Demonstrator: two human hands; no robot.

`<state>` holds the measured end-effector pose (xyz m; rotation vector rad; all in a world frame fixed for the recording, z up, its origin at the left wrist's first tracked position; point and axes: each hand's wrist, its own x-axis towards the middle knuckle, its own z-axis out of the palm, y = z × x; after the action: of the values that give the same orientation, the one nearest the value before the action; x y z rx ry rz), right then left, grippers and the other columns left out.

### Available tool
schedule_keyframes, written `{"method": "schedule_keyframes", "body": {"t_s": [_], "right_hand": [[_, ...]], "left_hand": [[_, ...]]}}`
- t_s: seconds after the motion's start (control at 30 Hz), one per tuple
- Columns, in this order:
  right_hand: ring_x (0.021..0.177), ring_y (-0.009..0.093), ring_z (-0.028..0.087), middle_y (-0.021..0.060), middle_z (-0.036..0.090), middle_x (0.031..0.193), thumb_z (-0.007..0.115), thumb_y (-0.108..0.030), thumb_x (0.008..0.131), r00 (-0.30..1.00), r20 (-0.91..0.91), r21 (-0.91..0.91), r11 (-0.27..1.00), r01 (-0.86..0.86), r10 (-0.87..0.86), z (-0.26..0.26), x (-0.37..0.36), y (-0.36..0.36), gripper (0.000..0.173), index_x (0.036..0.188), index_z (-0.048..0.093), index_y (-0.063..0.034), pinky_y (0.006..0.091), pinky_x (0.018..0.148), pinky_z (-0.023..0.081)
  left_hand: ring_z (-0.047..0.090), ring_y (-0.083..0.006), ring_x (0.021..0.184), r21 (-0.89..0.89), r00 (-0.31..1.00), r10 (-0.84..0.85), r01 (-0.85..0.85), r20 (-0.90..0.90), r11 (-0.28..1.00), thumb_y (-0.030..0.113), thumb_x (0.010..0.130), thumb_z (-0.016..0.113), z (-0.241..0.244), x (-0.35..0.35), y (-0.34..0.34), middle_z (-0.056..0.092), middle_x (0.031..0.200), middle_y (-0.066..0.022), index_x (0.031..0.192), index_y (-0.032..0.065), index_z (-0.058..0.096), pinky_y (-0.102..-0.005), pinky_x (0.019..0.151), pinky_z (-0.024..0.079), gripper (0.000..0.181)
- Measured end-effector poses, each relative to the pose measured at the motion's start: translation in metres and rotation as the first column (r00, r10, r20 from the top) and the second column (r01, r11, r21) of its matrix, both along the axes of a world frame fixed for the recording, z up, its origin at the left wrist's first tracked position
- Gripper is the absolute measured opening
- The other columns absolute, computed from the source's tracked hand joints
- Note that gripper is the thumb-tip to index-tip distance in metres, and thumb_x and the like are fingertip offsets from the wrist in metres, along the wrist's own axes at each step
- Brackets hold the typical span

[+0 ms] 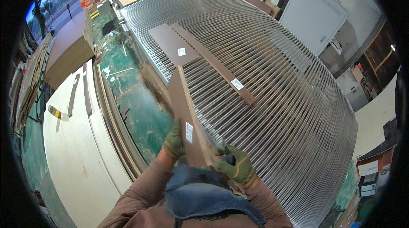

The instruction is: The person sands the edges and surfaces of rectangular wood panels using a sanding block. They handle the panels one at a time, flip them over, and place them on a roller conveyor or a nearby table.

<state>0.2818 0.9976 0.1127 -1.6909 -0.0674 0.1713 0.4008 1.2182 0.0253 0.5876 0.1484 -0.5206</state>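
A brown-faced engineered-wood board (180, 113) with a white printed label stands tilted before my body, one long raw edge facing right. My left hand (174, 141), in a green knit glove, grips its left side. In the same kind of glove, my right hand (236, 165) closes around a dark handheld tool (227, 157) by the board's near right edge; the tool's exact kind is unclear. Beyond the board, a wide brown panel (172, 44) and a narrow brown strip (214, 65), each labelled, lie on the metal roller table (287, 116).
Pale plywood sheets (80, 164) on my left carry two narrow strips (74, 95) and a yellow-labelled jar (54, 111). Farther off is a stack of brown panels (70, 45). Offcuts and scraps litter the green floor (140, 116). A white cabinet (314, 15) stands beyond the rollers.
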Motion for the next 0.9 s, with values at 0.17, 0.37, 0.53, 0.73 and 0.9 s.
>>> {"method": "schedule_keyframes", "body": {"t_s": [0.17,0.37,0.53,0.73,0.9], "right_hand": [[0.088,0.019,0.066,0.0125,0.071,0.096,0.083,-0.033,0.08,0.999,-0.017,-0.109,0.993,-0.043,0.041,0.013,-0.009,0.005,0.054,0.115,0.066,0.0042,0.0358,0.076,0.056],[0.078,0.014,0.064,0.0099,0.07,0.091,0.081,-0.026,0.082,0.995,-0.073,0.029,0.997,0.077,-0.075,0.02,-0.015,0.005,0.049,0.116,0.065,0.0052,0.0324,0.068,0.054],[0.074,0.012,0.063,0.0073,0.07,0.086,0.079,-0.021,0.083,0.986,-0.077,0.185,0.969,0.162,-0.15,0.01,-0.006,-0.003,0.034,0.104,0.069,0.0026,0.0298,0.065,0.054],[0.074,0.013,0.064,0.0062,0.07,0.084,0.08,-0.022,0.083,0.949,-0.009,0.202,0.929,0.31,-0.314,0.012,-0.002,0.006,0.034,0.106,0.069,0.0017,0.0302,0.066,0.055],[0.076,0.014,0.065,0.0088,0.069,0.095,0.075,-0.02,0.088,0.983,0.021,0.231,0.957,0.175,-0.185,0.016,0.0,0.024,0.041,0.121,0.061,0.0013,0.0275,0.066,0.055]], "left_hand": [[0.064,-0.0235,0.102,-0.005,0.999,-0.028,0.028,0.029,1.0,0.061,0.095,0.055,0.019,-0.006,-0.011,0.064,0.117,-0.0076,0.135,0.0134,0.054,-0.0431,0.087,0.057,0.062],[0.059,-0.0255,0.117,0.018,0.99,-0.103,0.102,0.096,0.995,0.061,0.092,0.059,0.033,-0.003,-0.011,0.06,0.13,-0.0098,0.14,0.01,0.049,-0.0422,0.1,0.052,0.071],[0.056,-0.0278,0.123,0.035,0.982,-0.129,0.125,0.141,0.992,0.056,0.093,0.061,0.074,0.0,-0.018,0.056,0.136,-0.0122,0.143,0.007,0.045,-0.0448,0.105,0.048,0.073],[0.058,-0.0248,0.117,0.044,0.972,-0.162,0.156,0.173,0.987,0.049,0.097,0.059,0.097,0.001,-0.025,0.06,0.13,-0.0089,0.141,0.0079,0.049,-0.0406,0.101,0.049,0.061],[0.062,-0.022,0.107,0.143,0.989,-0.044,0.024,0.139,0.989,0.049,0.099,0.058,0.058,0.0,-0.014,0.064,0.119,-0.0083,0.137,0.0071,0.052,-0.0377,0.092,0.053,0.057]]}}
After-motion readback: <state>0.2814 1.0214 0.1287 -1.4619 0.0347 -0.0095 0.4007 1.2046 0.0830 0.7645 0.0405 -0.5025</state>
